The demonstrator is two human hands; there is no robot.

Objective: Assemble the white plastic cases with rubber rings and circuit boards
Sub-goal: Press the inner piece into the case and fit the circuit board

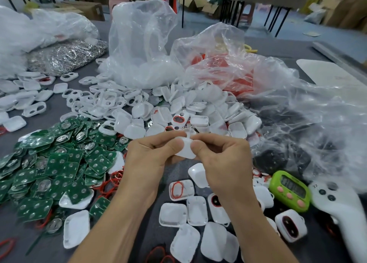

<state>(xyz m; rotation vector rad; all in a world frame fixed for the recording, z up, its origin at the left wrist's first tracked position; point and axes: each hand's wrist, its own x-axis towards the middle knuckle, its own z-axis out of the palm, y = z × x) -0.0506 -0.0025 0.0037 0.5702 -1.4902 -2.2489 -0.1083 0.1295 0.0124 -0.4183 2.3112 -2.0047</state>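
In the middle of the view from the head, just above the gray table [282,44], two hands hold one small white case [185,149] between them. The left hand [147,155] pinches the case's left side, with its thumb on top. The right hand [222,155] pinches the right side, and its thumb presses on the case too. The fingers of both hands are curled around the case, and it does not touch the table.

To the left of the hands lies a big heap of green circuit boards [55,163] with round silver spots on them. Behind the hands there is a large pile of white case parts [178,108], some with holes in them. Under the arms, more white case halves [172,214] lie flat on the table. One of them has a red rubber ring [177,189] inside it. Other red rings peek out beside the green boards.

At the back stands a clear bag of white parts [143,44]. Next to it, on the right, is a crumpled bag with red things [224,64] inside. Far to the left is a bag of shiny metal rings [65,56].

To the right of the arms lies a green timer [291,191] with pink buttons, and just beside it a white handle with dark buttons [337,207]
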